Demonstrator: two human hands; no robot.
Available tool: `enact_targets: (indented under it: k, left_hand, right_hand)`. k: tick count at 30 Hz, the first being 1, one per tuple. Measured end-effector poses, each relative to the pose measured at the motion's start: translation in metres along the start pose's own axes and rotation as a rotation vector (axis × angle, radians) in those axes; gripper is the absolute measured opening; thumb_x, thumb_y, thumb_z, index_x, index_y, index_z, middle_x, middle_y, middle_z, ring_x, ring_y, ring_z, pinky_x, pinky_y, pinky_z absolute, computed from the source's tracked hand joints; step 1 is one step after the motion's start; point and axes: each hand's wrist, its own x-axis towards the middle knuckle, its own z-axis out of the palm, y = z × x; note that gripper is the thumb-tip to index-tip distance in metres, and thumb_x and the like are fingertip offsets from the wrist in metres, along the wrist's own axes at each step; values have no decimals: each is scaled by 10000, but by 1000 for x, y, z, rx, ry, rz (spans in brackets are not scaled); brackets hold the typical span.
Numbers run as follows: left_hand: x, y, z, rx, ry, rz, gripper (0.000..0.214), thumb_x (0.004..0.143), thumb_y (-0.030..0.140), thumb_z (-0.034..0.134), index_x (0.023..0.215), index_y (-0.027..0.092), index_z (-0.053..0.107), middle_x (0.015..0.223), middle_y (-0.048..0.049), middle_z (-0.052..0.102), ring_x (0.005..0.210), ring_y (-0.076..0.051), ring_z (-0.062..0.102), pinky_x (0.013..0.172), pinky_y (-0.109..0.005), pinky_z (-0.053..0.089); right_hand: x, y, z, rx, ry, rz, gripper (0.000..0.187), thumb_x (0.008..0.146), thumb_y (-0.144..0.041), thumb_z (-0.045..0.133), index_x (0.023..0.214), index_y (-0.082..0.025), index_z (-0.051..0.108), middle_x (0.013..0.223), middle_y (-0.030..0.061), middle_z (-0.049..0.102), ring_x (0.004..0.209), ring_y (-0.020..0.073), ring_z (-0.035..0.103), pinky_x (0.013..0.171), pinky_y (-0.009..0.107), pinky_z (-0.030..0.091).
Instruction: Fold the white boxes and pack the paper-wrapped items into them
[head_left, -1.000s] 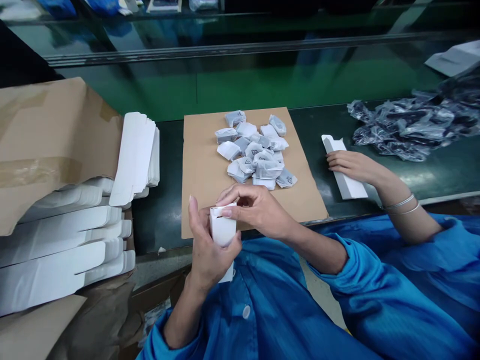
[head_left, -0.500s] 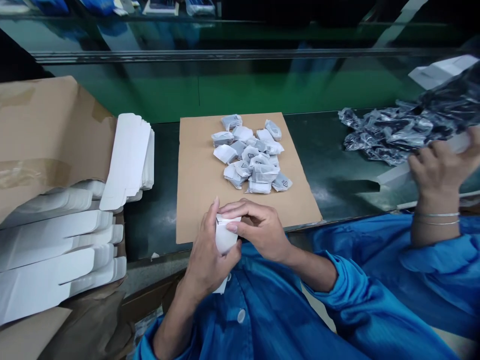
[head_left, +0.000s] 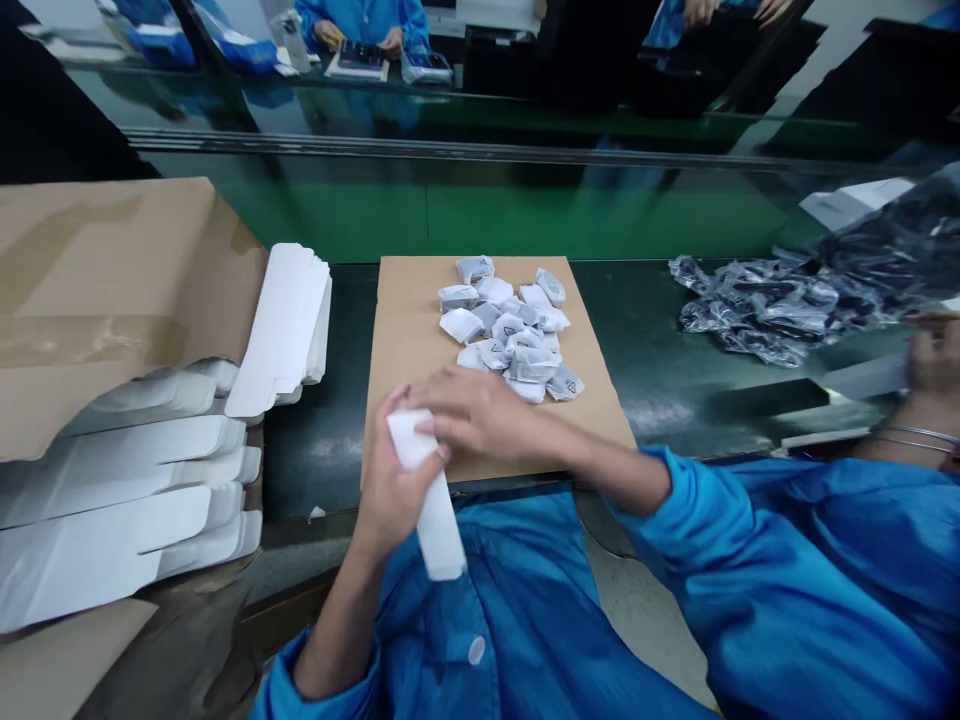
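My left hand (head_left: 397, 485) is wrapped round a long, narrow white carton (head_left: 441, 530), which is tilted and points down toward my body. At the carton's upper end is my right hand (head_left: 484, 415), blurred by motion. Its fingers look stretched out over the top, close to the left fingertips; whether they press on the carton I cannot tell. Beyond my hands, a pile of small items in whitish bags (head_left: 517, 335) lies on a brown cardboard sheet (head_left: 405, 330). Some bags carry a printed triangle mark.
On the left, stacked flat white cartons (head_left: 281, 320) stand beside and inside a large cardboard box (head_left: 112, 280). Black items in clear plastic bags (head_left: 780, 300) lie on the dark table (head_left: 637, 350) at right. A co-worker's hand (head_left: 934, 380) is at the right edge, near a white carton.
The carton has turned and shows more of its length. My right hand has shifted left over its end. The view has tilted up, and the co-worker's hand has moved toward the right edge.
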Motion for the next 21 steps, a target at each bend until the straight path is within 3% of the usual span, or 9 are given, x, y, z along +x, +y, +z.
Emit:
enact_targets:
  k: [1, 3, 6, 9, 11, 13, 15, 18, 21]
  left_hand:
    - [9, -3, 1, -94, 66, -81, 722, 822, 429, 708, 1432, 239, 372, 1322, -139, 581, 1125, -280, 667, 895, -416, 585]
    - [30, -11, 4, -236, 199, -160, 610, 896, 503, 586, 1402, 245, 362, 1209, -114, 622, 946, -237, 720, 792, -389, 609]
    - [55, -22, 6, -220, 319, -114, 493, 968, 482, 423, 1364, 191, 396, 1220, -146, 614, 1026, -246, 698, 896, -430, 581]
    - [57, -26, -3, -88, 360, -49, 570, 905, 405, 569, 1380, 116, 444, 1411, -215, 504, 1348, -313, 496, 1154, -507, 373]
    - [44, -25, -15, 135, 370, 45, 661, 859, 355, 644, 1434, 103, 435, 1557, -223, 356, 1490, -341, 283, 1234, -530, 195]
    - [27, -23, -26, 438, 245, 237, 660, 886, 299, 605, 1493, 145, 396, 1592, -195, 335, 1508, -335, 251, 1234, -542, 179]
    - [14, -18, -31, 672, -78, 481, 617, 919, 240, 534, 1517, 231, 383, 1554, -147, 429, 1471, -313, 349, 1207, -538, 259]
    - [8, -8, -26, 755, -554, 699, 600, 921, 163, 493, 1486, 355, 429, 1544, -67, 460, 1474, -283, 355, 1206, -529, 263]
    - [18, -1, -12, 825, -692, 743, 575, 897, 86, 461, 1373, 395, 562, 1444, -76, 543, 1375, -297, 458, 1147, -544, 327]
  right_hand:
    - [19, 15, -12, -79, -56, 67, 277, 990, -302, 519, 1216, -227, 661, 1234, 62, 700, 1097, 223, 637, 927, 380, 514]
    - [60, 48, -35, -385, -40, 260, 318, 966, -176, 518, 1265, -177, 628, 1321, 127, 639, 1197, 279, 579, 964, 430, 469]
    - [105, 82, -55, -607, -154, 353, 272, 844, -36, 601, 1096, -92, 688, 1115, 176, 701, 1117, 322, 598, 931, 437, 451]
    - [107, 76, -62, -617, -128, 343, 209, 880, -66, 555, 1043, -86, 683, 1051, 174, 703, 1048, 304, 615, 900, 419, 448]
    - [78, 56, -65, -589, 0, 315, 239, 938, -144, 495, 1120, -105, 645, 1110, 165, 685, 1055, 297, 603, 880, 412, 447]
    - [30, 34, -65, -449, 111, 273, 235, 946, -227, 509, 1122, -138, 636, 1089, 126, 691, 992, 268, 615, 832, 380, 458]
    - [-25, 17, -59, -224, 50, 280, 226, 934, -260, 538, 1096, -155, 656, 1031, 90, 711, 895, 227, 640, 793, 348, 475]
    - [-97, 8, -38, -44, -68, 405, 270, 949, -267, 547, 1175, -174, 661, 1083, 81, 734, 934, 220, 678, 815, 341, 513]
    - [-135, 7, -10, -198, 60, 534, 304, 969, -278, 539, 1226, -162, 652, 1213, 137, 700, 1074, 272, 661, 897, 403, 529]
